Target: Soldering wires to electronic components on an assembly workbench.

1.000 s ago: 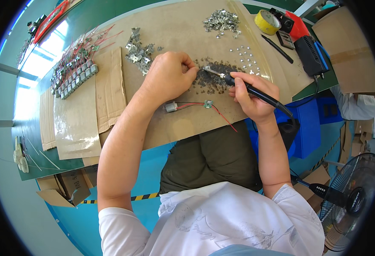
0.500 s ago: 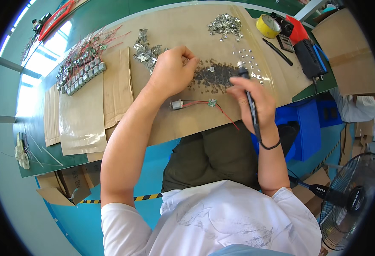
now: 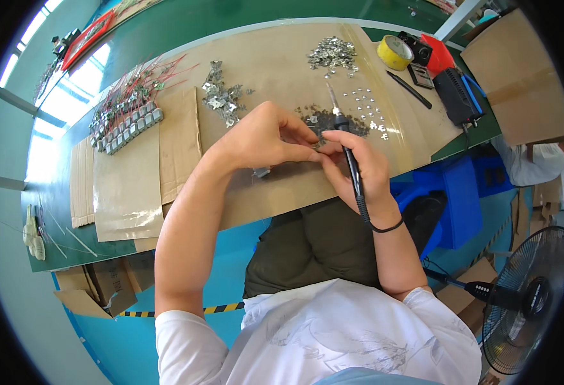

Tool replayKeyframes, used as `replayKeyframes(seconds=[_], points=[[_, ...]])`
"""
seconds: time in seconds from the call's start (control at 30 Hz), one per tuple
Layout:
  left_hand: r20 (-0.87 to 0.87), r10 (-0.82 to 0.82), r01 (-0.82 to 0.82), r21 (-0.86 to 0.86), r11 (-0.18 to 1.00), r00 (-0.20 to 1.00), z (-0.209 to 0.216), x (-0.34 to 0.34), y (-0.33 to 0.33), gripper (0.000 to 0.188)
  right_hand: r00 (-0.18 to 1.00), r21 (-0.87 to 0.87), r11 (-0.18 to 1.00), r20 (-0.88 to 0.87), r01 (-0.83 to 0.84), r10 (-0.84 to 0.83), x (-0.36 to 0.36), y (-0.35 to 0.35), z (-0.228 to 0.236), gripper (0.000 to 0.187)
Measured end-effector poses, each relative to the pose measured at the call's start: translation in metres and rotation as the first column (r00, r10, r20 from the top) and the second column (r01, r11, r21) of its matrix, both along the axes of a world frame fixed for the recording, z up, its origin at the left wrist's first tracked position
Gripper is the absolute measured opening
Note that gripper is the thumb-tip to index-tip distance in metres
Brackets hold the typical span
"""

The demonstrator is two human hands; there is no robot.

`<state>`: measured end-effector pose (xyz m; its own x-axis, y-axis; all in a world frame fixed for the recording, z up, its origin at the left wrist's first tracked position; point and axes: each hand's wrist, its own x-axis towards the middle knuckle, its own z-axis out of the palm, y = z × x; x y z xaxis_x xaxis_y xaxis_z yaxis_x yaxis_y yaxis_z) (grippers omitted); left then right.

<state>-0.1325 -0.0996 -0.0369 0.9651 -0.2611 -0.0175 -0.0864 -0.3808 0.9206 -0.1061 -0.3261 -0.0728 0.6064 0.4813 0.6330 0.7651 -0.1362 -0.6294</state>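
Note:
My right hand holds a black soldering iron, its bare metal tip pointing away from me over the cardboard. My left hand is closed in a pinch, its fingertips meeting those of my right hand. Whatever lies between the fingertips is too small and hidden to name. Below my left hand part of a small silver motor shows; its wires and circuit board are covered by the hands. Just beyond the fingers spreads a pile of small dark pieces.
Wired motors stand in rows at the left. Metal parts form one heap behind my left hand and another at the back. Yellow tape, a black pen and a black box-shaped device lie at the right.
Both hands have come together at the fingertips over the near part of the cardboard. The soldering iron has moved left with my right hand. The hands now cover the motor's wires and board.

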Motion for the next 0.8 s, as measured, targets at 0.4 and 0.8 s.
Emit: replayKeyframes(seconds=[0.4, 0.8], points=[[-0.178, 0.093, -0.082, 0.064, 0.995, 0.980, 0.002, 0.002, 0.000, 0.018, 0.993, -0.052, 0.999, 0.118, 0.006, 0.000, 0.024, -0.002, 0.002, 0.045], [-0.171, 0.333, -0.332, 0.033, 0.943, 0.927, -0.005, 0.006, -0.007, 0.024, 0.980, -0.048, 0.998, 0.196, 0.046, -0.035, 0.007, 0.008, -0.001, 0.043]])
